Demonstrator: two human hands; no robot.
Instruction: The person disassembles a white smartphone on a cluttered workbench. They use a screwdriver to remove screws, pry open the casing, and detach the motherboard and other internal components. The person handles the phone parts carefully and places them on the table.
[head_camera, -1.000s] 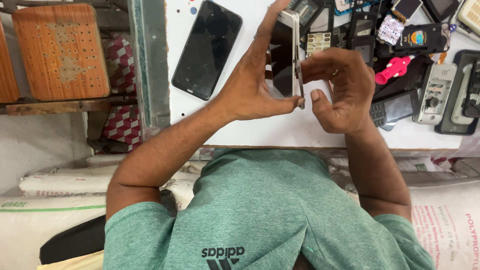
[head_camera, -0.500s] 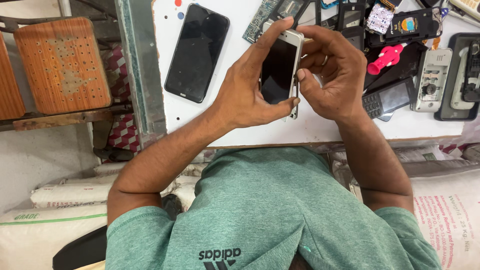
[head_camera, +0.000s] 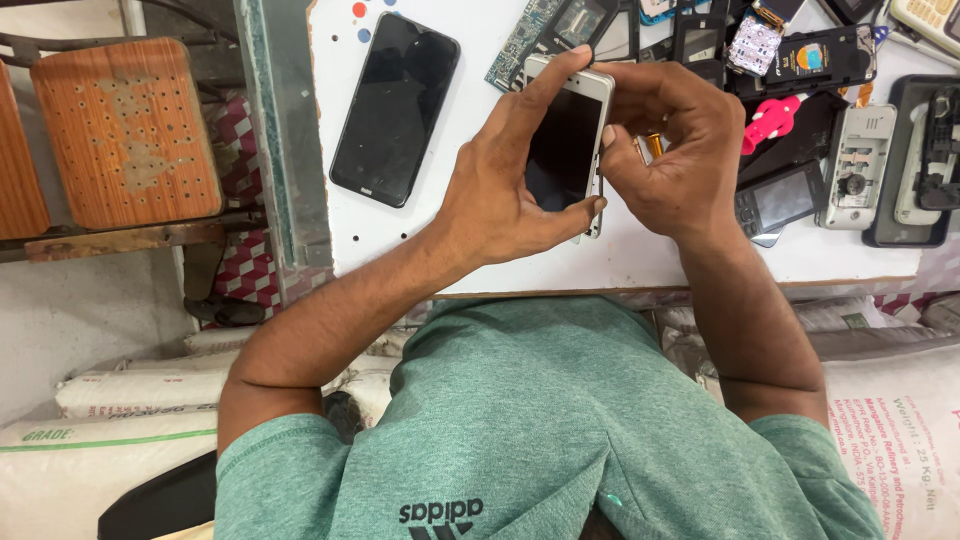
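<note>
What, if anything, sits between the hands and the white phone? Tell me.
Nothing visible. The left hand and right hand both already grip the white phone directly, above the white table.

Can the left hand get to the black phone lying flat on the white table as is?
Probably yes: the black phone lies bare on the white table just beside the left hand, nothing between, though that hand holds the white phone.

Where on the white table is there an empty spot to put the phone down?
The white table is bare along its near edge, below both hands, and between the black phone and the left hand. The far right is crowded with old phones and parts.
</note>
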